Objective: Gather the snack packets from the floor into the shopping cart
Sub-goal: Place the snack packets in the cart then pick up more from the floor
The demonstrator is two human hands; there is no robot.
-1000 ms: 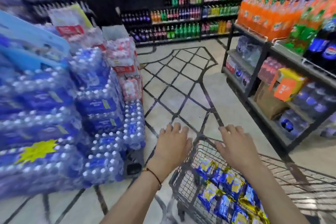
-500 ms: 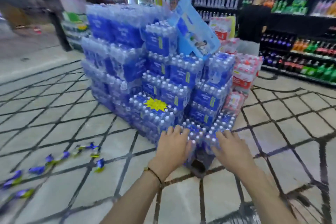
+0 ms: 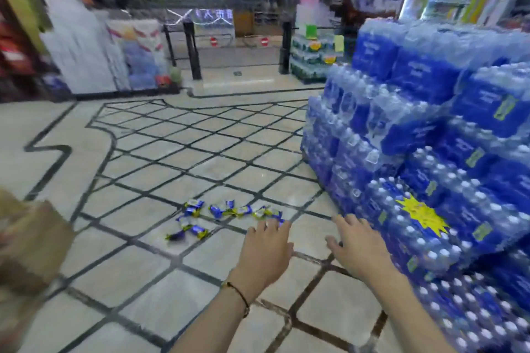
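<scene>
Small blue-and-yellow snack packets (image 3: pixel 220 216), shiny wrappers, lie scattered in a loose cluster on the tiled floor (image 3: pixel 160 157), ahead of both hands. Left hand (image 3: pixel 268 248) held out palm down, fingers relaxed and spread, holding nothing. Right hand (image 3: pixel 358 246) same, empty, just beside stacked bottled-water packs (image 3: pixel 424 135). Frame is motion-blurred.

Setting: retail shop, supermarket type. Evidence: shrink-wrapped bottled-water packs (image 3: pixel 430 129) stacked in a tiered floor display, yellow starburst tag (image 3: pixel 421 213) on one pack; black gate posts (image 3: pixel 192 49) with red no-entry signs (image 3: pixel 214 41); further stacked goods (image 3: pixel 83 51) along left side; tiled floor (image 3: pixel 177 152)
</scene>
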